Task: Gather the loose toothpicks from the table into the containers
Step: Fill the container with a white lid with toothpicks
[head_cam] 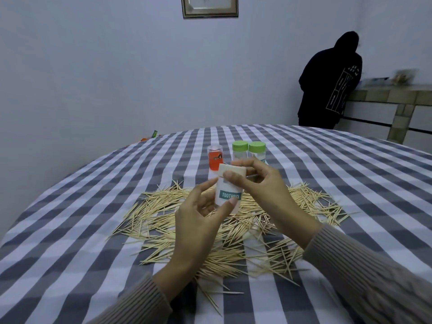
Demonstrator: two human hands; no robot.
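Left hand (198,220) holds white container (228,192); right hand (261,183) grips its lid (233,171).

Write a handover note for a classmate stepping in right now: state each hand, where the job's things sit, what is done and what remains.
Left hand grips the white cylindrical toothpick container by its body.
Right hand holds its pale lid at the top.
Orange-labelled clear jar and two green-capped clear jars stand behind on the checked tablecloth.
Done: not clear from this view.
Left: the scattered wooden toothpicks, nearly all still on the cloth.
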